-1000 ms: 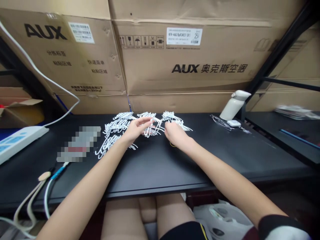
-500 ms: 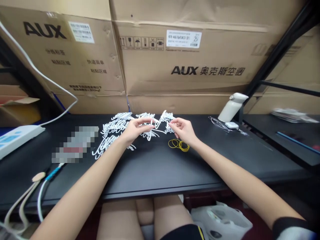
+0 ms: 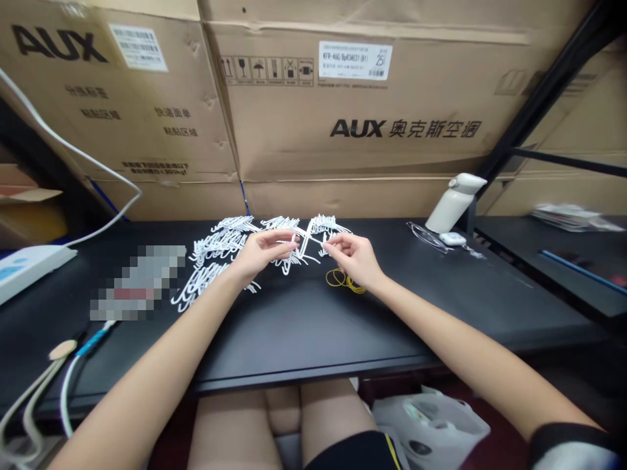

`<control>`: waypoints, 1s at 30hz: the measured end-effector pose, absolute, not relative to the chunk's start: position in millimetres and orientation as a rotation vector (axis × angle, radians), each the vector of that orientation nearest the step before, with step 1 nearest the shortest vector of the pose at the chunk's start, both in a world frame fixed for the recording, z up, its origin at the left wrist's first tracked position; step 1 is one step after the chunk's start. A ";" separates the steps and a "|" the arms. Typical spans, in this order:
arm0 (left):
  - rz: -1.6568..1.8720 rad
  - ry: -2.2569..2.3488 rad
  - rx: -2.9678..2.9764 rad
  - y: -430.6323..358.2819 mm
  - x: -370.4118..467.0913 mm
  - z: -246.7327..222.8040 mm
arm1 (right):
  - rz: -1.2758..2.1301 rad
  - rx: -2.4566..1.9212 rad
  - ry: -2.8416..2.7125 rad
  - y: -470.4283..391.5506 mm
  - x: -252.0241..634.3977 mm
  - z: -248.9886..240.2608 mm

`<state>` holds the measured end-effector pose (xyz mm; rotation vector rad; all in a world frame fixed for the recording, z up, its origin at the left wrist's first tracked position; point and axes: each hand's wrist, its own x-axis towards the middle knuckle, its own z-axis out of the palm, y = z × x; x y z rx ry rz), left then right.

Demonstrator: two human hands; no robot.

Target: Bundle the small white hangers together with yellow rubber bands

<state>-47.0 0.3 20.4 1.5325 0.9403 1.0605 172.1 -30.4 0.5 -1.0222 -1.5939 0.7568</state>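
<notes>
My left hand point(image 3: 259, 254) is closed, with thumb and fingertips pinching a thin white hook point(image 3: 294, 239). Opposite it, my right hand point(image 3: 356, 260) pinches the end of another slender white hook point(image 3: 316, 240), which slants up to the left between the hands. Behind and left of my hands lie several bunches of white hooks, one bunch point(image 3: 203, 282) beside my left wrist and a smaller one point(image 3: 323, 224) at the back. Yellow rubber bands point(image 3: 350, 281) rest on the black table point(image 3: 304, 333) just below my right hand.
Cardboard boxes point(image 3: 289, 153) stand along the back. At the right are a white bottle point(image 3: 453, 205), glasses point(image 3: 427, 236) and a small white case point(image 3: 451, 239). A power strip point(image 3: 34, 271), a blurred-out object point(image 3: 142, 281) and cables lie left.
My right hand has moved slightly left, and a white hook now stretches from its fingertips toward my left hand. My left hand keeps its pinch. The view has shifted a little.
</notes>
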 end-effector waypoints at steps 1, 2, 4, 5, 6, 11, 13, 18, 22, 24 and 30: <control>1.059 0.945 1.531 0.4 -47.0 20.1 | 0.742 -1.021 -1.574 -29.8 173.0 0.9; 1.058 0.947 1.528 0.4 -47.0 19.9 | 0.726 -1.023 -1.562 -29.1 174.0 1.2; 1.050 0.945 1.522 0.2 -46.9 19.6 | 0.712 -1.030 -1.578 -28.0 175.4 1.4; 1.047 0.941 1.518 0.0 -46.8 19.6 | 0.717 -1.032 -1.602 -27.8 175.5 1.3; 1.043 0.935 1.515 -0.2 -46.7 19.7 | 0.728 -1.033 -1.628 -28.0 175.4 1.1; 1.028 0.947 1.501 -1.7 -45.1 21.3 | 0.737 -1.042 -1.745 -30.6 171.5 -1.1; 1.029 0.965 1.495 -2.4 -44.3 22.2 | 0.725 -1.042 -1.777 -31.0 170.3 -1.8; 1.037 0.981 1.495 -4.9 -42.4 24.1 | 0.667 -1.056 -1.809 -30.7 170.2 -0.3; 1.034 0.984 1.496 -6.3 -41.4 24.9 | 0.695 -0.992 -1.773 -30.1 169.9 1.3; 1.040 0.982 1.496 -6.2 -41.3 24.7 | 0.825 -0.966 -1.722 -29.9 169.2 0.9; 1.064 0.996 1.490 -4.8 -41.8 23.0 | 1.131 -0.972 -1.639 -31.4 166.2 0.4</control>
